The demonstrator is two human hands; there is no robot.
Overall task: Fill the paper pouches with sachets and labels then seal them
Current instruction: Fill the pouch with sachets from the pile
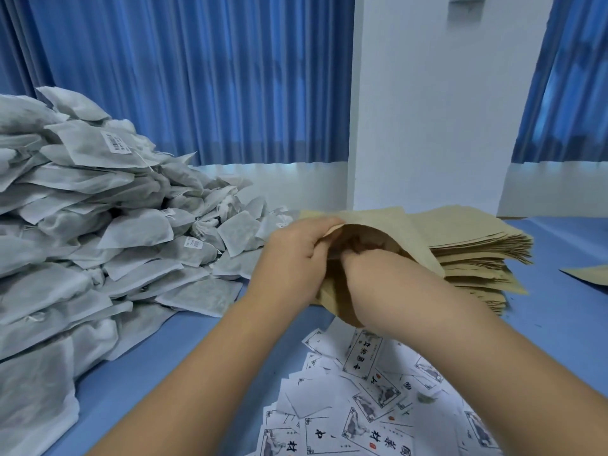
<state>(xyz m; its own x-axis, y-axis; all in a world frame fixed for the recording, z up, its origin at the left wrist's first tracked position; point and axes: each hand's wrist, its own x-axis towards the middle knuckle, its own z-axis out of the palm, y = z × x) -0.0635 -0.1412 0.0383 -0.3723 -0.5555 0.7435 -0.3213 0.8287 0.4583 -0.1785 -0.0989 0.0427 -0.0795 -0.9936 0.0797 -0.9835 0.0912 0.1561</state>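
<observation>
We record one paper pouch (381, 222) held open at mid-table. The left hand (296, 248) has its grip pinched on the mouth's edge. The right hand (371, 268) reaches inside with its fingers hidden, so we cannot tell its grip. One stack of pouches (477, 248) lies just behind, and one loose pouch (589, 274) lies far right. Sachets (82, 225) are heaped left and labels (378, 406) scattered near, both beyond counting. Surroundings: blue table (158, 373), blue curtains (197, 77), white pillar (427, 93).

Cool daylight glows through blue pleated curtains (197, 77); bluish cast overall. Shadows soft, faint. Wide-angle bending at edges, stretching heap of white mesh sachets (49, 225). Detail soft throughout.
</observation>
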